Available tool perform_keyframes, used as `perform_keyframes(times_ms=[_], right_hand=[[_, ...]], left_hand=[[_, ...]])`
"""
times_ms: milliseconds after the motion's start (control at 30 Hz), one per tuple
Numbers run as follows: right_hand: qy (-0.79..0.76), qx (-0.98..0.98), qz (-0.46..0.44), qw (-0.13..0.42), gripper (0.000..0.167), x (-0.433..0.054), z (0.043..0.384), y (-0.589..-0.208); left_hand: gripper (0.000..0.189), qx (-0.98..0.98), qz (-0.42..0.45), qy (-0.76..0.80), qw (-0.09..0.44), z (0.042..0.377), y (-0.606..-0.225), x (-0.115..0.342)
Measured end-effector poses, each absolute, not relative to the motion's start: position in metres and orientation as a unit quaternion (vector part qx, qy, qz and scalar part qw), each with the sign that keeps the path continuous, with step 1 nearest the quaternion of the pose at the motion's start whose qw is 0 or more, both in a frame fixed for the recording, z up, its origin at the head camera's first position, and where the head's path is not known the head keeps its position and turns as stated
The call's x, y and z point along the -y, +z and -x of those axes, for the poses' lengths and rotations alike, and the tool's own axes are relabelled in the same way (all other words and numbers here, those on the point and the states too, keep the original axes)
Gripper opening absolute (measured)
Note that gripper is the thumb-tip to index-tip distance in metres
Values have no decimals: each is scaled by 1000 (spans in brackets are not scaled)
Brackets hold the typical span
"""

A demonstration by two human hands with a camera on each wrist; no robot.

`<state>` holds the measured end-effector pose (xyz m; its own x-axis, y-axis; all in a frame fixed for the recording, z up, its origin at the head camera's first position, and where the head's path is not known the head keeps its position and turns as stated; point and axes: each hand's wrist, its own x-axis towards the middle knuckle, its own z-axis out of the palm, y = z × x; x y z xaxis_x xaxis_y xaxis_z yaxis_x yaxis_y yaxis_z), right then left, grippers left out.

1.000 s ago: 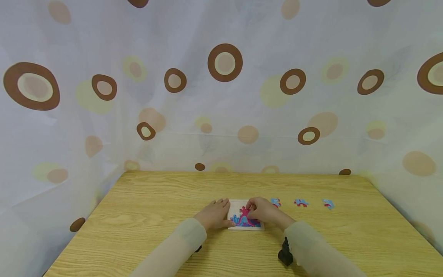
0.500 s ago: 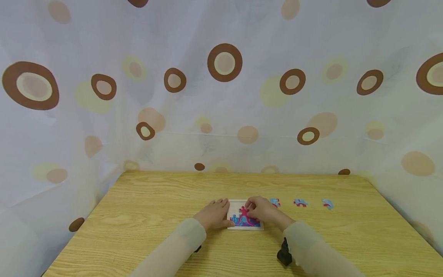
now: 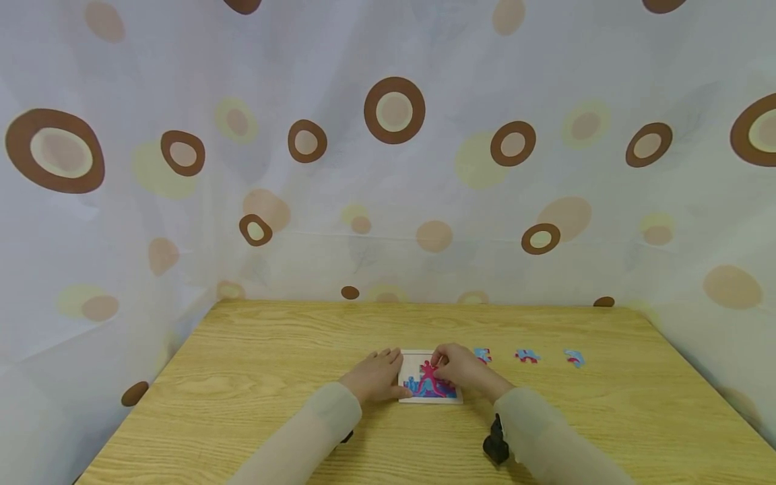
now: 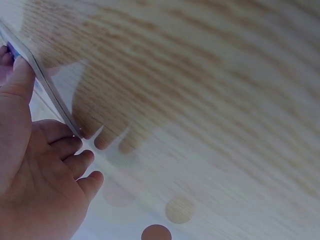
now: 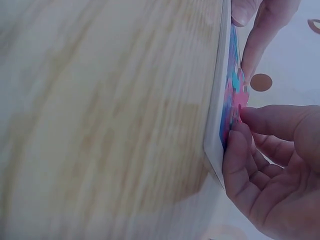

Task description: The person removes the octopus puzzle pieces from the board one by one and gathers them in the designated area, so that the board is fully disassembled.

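A small jigsaw puzzle board (image 3: 430, 400) with a pale frame lies on the table, its lower part filled with blue, purple and red pieces. My left hand (image 3: 374, 376) rests along its left side, fingers extended towards the far corner. In the left wrist view the thumb (image 4: 21, 80) lies over the frame's edge. My right hand (image 3: 463, 368) is over the board's right side. Its thumb and fingers pinch a red puzzle piece (image 5: 241, 98) at the board's surface, partly hidden by the fingers.
To the right of the board lie three loose blue-and-red puzzle pieces: one piece (image 3: 483, 354) near the right hand, a middle piece (image 3: 527, 355) and a far-right piece (image 3: 574, 357). A patterned curtain (image 3: 388, 182) hangs behind the wooden table (image 3: 291, 337).
Both hands stay at almost the same place on the puzzle board. The red piece under the right fingers shows only a very slight shift, and the loose pieces lie as before.
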<state>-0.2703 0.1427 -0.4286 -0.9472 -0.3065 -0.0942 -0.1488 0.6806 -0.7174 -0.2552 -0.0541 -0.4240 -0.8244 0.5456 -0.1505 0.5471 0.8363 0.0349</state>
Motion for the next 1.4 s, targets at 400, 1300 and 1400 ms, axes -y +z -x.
perform_keyframes(times_ms=[400, 1300, 1400], right_hand=[[-378, -911, 125, 106, 6, -141, 272, -428], [-465, -876, 65, 116, 5, -141, 272, -427], [-471, -871, 61, 126, 5, -142, 272, -426]], left_hand=[[76, -955, -288, -13, 73, 253, -422, 54], [76, -954, -290, -12, 72, 253, -421, 55], [76, -954, -291, -16, 73, 253, -422, 55]])
